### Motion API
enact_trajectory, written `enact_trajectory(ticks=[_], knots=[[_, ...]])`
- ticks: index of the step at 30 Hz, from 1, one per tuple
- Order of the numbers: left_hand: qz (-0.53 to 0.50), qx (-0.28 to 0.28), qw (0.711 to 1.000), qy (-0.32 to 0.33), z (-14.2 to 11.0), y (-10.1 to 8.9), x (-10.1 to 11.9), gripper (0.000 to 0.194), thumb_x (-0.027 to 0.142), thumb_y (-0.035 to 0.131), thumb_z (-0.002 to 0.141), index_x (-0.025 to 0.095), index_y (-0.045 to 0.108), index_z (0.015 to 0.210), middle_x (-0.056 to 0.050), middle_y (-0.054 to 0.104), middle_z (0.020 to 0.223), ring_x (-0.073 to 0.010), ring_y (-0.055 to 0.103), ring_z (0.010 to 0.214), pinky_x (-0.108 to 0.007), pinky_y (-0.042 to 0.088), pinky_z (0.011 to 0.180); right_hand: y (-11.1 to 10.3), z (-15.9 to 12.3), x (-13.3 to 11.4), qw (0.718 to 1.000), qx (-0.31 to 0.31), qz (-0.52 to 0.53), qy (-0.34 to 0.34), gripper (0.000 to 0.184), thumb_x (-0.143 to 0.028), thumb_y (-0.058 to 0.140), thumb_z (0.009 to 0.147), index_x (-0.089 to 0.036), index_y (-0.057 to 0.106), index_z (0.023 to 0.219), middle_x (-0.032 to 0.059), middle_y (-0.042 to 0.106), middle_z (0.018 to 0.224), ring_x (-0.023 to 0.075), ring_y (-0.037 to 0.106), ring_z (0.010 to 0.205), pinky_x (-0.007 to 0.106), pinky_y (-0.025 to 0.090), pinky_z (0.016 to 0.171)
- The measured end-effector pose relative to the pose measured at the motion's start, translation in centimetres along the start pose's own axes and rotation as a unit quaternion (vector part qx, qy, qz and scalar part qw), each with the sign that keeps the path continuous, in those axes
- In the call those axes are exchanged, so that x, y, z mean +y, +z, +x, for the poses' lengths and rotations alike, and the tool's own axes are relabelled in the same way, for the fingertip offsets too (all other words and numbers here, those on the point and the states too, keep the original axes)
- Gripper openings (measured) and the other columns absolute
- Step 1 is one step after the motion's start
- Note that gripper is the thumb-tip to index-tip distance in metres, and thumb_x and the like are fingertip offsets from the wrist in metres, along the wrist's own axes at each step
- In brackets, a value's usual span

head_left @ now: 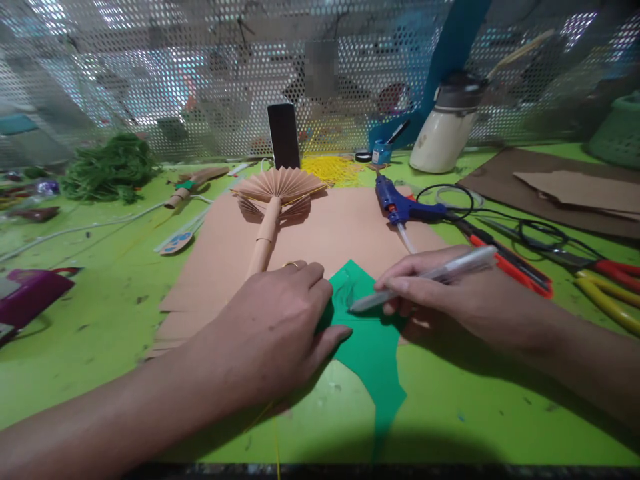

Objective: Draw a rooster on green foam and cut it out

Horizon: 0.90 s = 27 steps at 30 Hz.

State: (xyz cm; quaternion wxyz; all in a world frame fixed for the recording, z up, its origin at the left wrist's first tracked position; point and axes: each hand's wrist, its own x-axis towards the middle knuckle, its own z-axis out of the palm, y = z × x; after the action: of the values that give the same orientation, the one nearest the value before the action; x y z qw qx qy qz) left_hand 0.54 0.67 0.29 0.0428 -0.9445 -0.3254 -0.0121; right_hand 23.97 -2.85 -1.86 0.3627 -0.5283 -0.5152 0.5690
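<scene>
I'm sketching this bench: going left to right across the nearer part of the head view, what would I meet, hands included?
Purple object, left hand, green paper, right hand, yellow handle.

Left of the gripped pen (453, 268), green paper (370, 343) is partly hidden by the left hand (283, 320); farther left, a purple item (40, 299) is cropped by the frame.

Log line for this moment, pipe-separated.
left hand: on green paper | right hand: grey pen, tip on paper | nearby: blue glue gun, pleated paper fan
</scene>
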Motion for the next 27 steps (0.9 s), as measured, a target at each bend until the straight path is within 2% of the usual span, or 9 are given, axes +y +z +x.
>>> enact_trajectory(ticks=[3,6,10,14,16,19,22,24,27], knots=[[0.001,-0.002,1.0,-0.001,0.08,0.09,0.02,0.026,0.042,0.062,0.093,0.017,0.067,0.09,-0.008,0.061,0.084,-0.0277,0.06,0.071,-0.042,0.047,0.064,0.04,0.3,0.24,0.999,0.038,-0.007,-0.025,0.027,-0.049,0.073,0.09,-0.023,0.08,0.091,0.0066,0.076,0.086,0.0178,0.065,0.075,0.022,0.051,0.052],[-0.002,0.001,1.0,0.001,0.14,0.16,-0.02,0.027,0.043,0.062,0.094,0.017,0.067,0.091,-0.008,0.061,0.084,-0.0281,0.06,0.072,-0.042,0.047,0.063,0.18,0.24,0.09,0.999,0.022,-0.03,-0.013,0.028,-0.051,0.071,0.09,-0.025,0.081,0.096,0.0043,0.073,0.085,0.0157,0.06,0.067,0.022,0.052,0.046],[-0.007,-0.003,1.0,0.003,0.12,0.09,-0.11,0.026,0.042,0.06,0.094,0.017,0.067,0.091,-0.008,0.061,0.084,-0.029,0.06,0.072,-0.043,0.047,0.064,0.02,-0.03,-0.21,1.0,-0.014,0.003,0.027,0.025,-0.044,0.074,0.09,-0.02,0.08,0.084,0.0038,0.072,0.077,0.0113,0.057,0.059,0.022,0.055,0.051],[-0.003,-0.001,1.0,0.0,0.03,0.02,-0.1,0.026,0.043,0.061,0.094,0.018,0.066,0.09,-0.008,0.06,0.084,-0.028,0.059,0.071,-0.042,0.046,0.063,-0.16,0.12,0.03,0.998,0.033,0.045,0.01,0.024,-0.046,0.076,0.089,-0.022,0.08,0.088,0.0056,0.074,0.081,0.0158,0.065,0.071,0.026,0.057,0.06],[-0.002,0.002,1.0,0.003,0.01,0.07,-0.1,0.026,0.043,0.061,0.094,0.018,0.066,0.091,-0.007,0.06,0.084,-0.0277,0.059,0.071,-0.042,0.045,0.063,-0.07,0.2,0.06,0.999,0.036,0.026,-0.001,0.026,-0.049,0.076,0.088,-0.024,0.081,0.093,0.0051,0.074,0.083,0.0161,0.064,0.072,0.023,0.056,0.057],[-0.004,0.003,1.0,0.007,0.05,0.22,-0.14,0.027,0.043,0.06,0.094,0.018,0.066,0.091,-0.007,0.06,0.084,-0.0281,0.059,0.072,-0.042,0.045,0.063,0.02,0.16,-0.28,1.0,0.003,-0.011,0.003,0.026,-0.048,0.075,0.089,-0.023,0.082,0.095,0.0042,0.074,0.082,0.0134,0.061,0.065,0.021,0.055,0.049],[-0.003,0.004,1.0,0.004,0.11,0.31,-0.2,0.027,0.044,0.06,0.094,0.018,0.066,0.091,-0.007,0.059,0.083,-0.0279,0.059,0.071,-0.041,0.043,0.062,-0.17,0.05,-0.65,0.999,-0.031,-0.003,0.013,0.023,-0.041,0.08,0.084,-0.019,0.081,0.084,0.0049,0.074,0.078,0.0119,0.061,0.062,0.02,0.056,0.052],[0.003,0.009,1.0,0.007,0.1,0.32,-0.23,0.028,0.045,0.059,0.095,0.018,0.065,0.089,-0.006,0.058,0.082,-0.0272,0.058,0.069,-0.04,0.042,0.061,-0.34,0.06,-0.62,1.0,-0.016,0.012,0.022,0.024,-0.042,0.081,0.083,-0.018,0.08,0.082,0.0052,0.073,0.075,0.0122,0.061,0.058,0.023,0.057,0.052],[0.007,0.016,1.0,0.018,0.04,0.32,-0.31,0.029,0.045,0.058,0.096,0.018,0.064,0.088,-0.006,0.057,0.081,-0.0268,0.058,0.069,-0.039,0.041,0.06,-0.36,0.16,-0.34,1.0,0.011,0.001,0.001,0.027,-0.047,0.076,0.088,-0.021,0.081,0.094,0.0063,0.074,0.081,0.0147,0.063,0.063,0.024,0.057,0.052]])
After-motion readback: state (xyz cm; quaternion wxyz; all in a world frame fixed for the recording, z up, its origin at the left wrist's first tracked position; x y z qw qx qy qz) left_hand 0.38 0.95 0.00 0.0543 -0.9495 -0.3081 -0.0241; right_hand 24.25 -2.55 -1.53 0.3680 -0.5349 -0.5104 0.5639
